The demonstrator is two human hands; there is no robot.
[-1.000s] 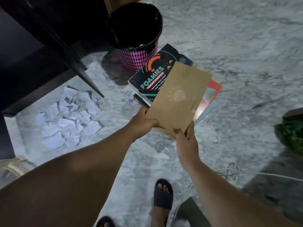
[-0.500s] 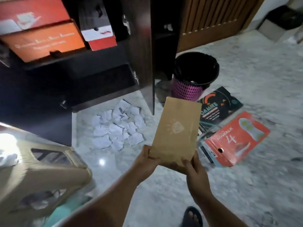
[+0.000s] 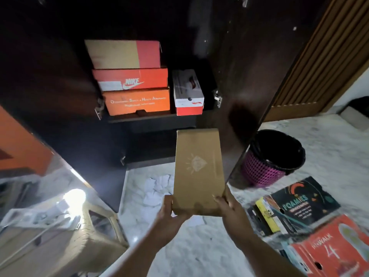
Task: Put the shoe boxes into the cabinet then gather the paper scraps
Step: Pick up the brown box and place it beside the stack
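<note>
- Brown shoe box [image 3: 197, 172] held above the floor, long axis pointing away toward the open cabinet [image 3: 151, 118].
- Left hand [image 3: 171, 211] and right hand [image 3: 229, 206] clamp its near end.

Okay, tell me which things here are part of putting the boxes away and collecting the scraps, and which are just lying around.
Part of the job:
brown box, in both hands
black Foamies box
red box
paper scraps
cabinet

Just lying about:
pink bin
beige stool
</note>
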